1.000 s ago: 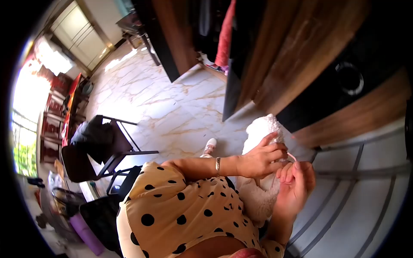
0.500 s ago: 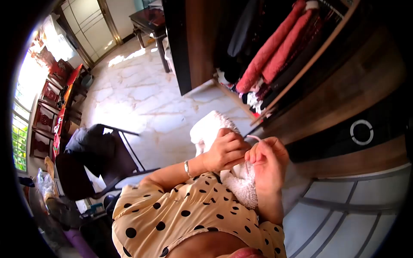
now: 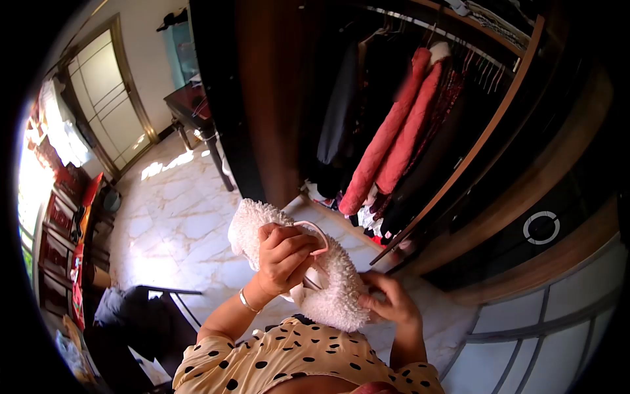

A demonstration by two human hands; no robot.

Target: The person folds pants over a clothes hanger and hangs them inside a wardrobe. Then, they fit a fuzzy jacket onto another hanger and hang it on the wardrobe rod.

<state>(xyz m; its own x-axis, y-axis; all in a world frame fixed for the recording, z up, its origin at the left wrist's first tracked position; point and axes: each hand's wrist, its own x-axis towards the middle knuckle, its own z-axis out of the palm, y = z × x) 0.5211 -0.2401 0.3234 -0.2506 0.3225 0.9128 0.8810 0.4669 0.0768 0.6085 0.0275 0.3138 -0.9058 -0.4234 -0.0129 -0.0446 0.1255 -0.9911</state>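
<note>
A fluffy pale-pink garment [image 3: 341,307] hangs in front of my chest, its pile thick and curly. The thin pink curved hook of a clothes hanger [image 3: 321,240] rises from its neck opening. My left hand [image 3: 283,257], with a bracelet at the wrist, is closed around the hanger near the hook, over the garment's upper left part. On the other side, my right hand [image 3: 394,302] grips the garment's right edge, thumb in front and fingers partly hidden behind the pile. Most of the hanger's body is covered by the cloth.
The open wardrobe [image 3: 482,125] ahead right holds hanging clothes, including a long coral-pink coat [image 3: 387,138], and several bare hangers [image 3: 485,65]. A dark chair [image 3: 147,328] with clothing on it stands lower left. Beyond are a dark table [image 3: 190,108] and a door [image 3: 105,92].
My right hand has left the hook and moved down to the garment's right edge. My left hand now holds the hanger, further left, and the view has tilted up toward the wardrobe.
</note>
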